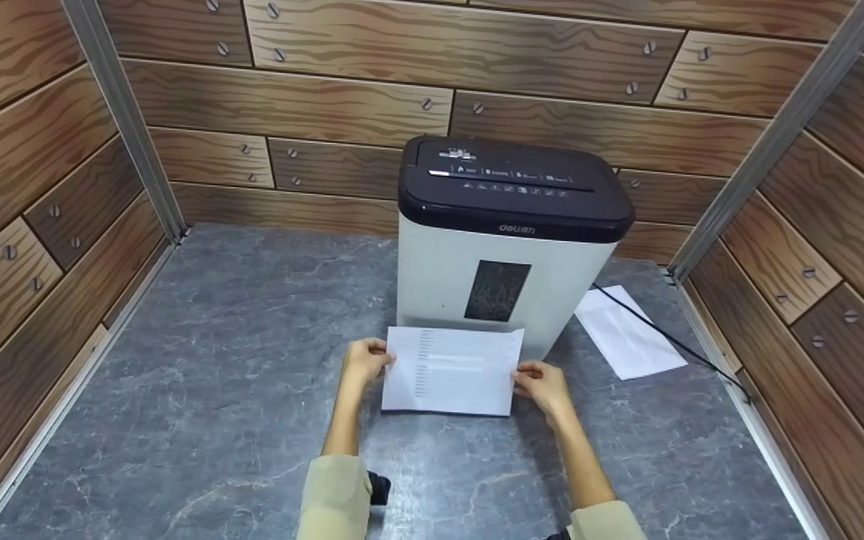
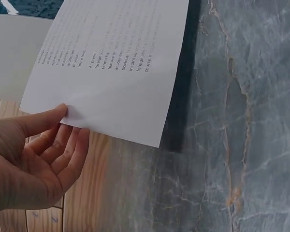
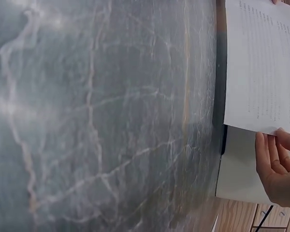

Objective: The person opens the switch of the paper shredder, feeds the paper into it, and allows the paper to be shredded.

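Note:
Both hands hold a printed sheet of paper (image 1: 451, 382) by its two side edges, in front of a paper shredder (image 1: 439, 270). My left hand (image 1: 364, 360) pinches the left edge; in the left wrist view its thumb lies on the printed face (image 2: 121, 96) and the fingers sit behind. My right hand (image 1: 544, 384) pinches the right edge, thumb and fingertips meeting at the paper in the right wrist view (image 3: 280, 164). The shredder is white with a black top (image 1: 514, 187), a long feed slot and a dark front window (image 1: 498, 291).
Another white sheet (image 1: 631, 334) lies on the grey marbled surface (image 1: 252, 360) right of the shredder. A black cable (image 1: 657, 326) crosses over it to the right edge. Wood-patterned walls (image 1: 327, 82) enclose the back and sides, with metal posts (image 1: 128, 112) at the corners.

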Demonstrator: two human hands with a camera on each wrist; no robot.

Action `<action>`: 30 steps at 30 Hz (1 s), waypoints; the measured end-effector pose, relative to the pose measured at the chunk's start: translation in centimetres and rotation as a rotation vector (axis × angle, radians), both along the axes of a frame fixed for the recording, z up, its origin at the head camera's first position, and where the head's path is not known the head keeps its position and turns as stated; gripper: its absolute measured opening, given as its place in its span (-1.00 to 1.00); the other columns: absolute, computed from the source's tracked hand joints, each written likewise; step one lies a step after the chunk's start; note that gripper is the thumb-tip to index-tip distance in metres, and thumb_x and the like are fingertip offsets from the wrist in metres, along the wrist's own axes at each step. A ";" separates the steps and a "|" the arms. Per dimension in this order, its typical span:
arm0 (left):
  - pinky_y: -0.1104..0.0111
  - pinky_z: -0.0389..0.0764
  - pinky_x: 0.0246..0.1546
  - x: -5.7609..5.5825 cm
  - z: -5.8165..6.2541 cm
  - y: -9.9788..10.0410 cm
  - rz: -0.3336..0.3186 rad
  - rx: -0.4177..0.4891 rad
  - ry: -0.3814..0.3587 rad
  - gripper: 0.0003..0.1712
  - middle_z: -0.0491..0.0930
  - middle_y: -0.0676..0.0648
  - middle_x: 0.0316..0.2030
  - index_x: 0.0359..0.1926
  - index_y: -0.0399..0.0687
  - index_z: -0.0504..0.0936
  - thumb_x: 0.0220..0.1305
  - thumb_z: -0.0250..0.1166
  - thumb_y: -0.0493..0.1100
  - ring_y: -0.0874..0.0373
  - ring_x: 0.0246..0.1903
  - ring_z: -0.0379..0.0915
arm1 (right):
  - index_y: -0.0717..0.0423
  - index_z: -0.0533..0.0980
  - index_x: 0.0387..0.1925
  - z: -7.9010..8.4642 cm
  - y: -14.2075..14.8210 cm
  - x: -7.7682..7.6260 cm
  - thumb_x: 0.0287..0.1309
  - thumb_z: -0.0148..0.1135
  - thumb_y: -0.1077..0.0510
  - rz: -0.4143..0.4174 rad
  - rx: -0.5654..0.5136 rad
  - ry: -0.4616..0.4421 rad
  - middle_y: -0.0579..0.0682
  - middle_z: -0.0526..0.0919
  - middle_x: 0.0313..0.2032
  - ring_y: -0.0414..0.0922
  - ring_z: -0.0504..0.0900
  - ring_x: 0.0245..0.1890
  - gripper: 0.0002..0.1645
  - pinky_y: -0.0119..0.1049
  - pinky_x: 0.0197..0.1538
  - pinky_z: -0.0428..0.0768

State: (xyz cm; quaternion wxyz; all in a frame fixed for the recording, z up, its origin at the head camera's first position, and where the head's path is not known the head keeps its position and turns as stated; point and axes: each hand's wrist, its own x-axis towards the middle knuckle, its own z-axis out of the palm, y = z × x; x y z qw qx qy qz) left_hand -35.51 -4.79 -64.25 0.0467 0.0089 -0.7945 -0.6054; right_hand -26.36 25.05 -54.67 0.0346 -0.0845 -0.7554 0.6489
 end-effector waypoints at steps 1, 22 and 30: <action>0.40 0.52 -0.71 -0.2 -0.3 0.0 -0.002 0.000 0.001 -0.86 0.54 -0.05 -0.59 -0.45 -0.22 0.62 -0.07 0.41 -0.28 0.17 -0.67 0.45 | 0.57 0.46 -0.30 0.0 0.1 0.0 0.05 0.16 0.49 0.002 -0.003 0.001 0.11 0.54 -0.49 -0.12 0.56 -0.47 -0.84 -0.07 -0.22 0.61; 0.31 0.61 -0.46 7.7 13.1 1.4 0.005 0.030 -0.093 -0.84 0.56 -0.15 -0.49 -0.30 -0.48 0.56 0.08 0.28 -0.42 0.07 -0.52 0.52 | 0.55 0.47 -0.30 0.5 1.0 0.1 0.05 0.18 0.47 -0.017 -0.012 -0.009 0.12 0.57 -0.48 -0.12 0.58 -0.47 -0.84 -0.15 -0.27 0.63; 0.20 0.63 -0.36 7.7 13.4 1.8 -0.009 0.064 -0.103 -0.78 0.56 -0.15 -0.45 -0.24 -0.50 0.55 0.13 0.26 -0.36 -0.03 -0.44 0.55 | 0.57 0.46 -0.31 2.3 1.5 0.3 0.05 0.18 0.47 -0.037 0.090 0.068 0.14 0.57 -0.48 -0.10 0.58 -0.50 -0.84 -0.21 -0.34 0.64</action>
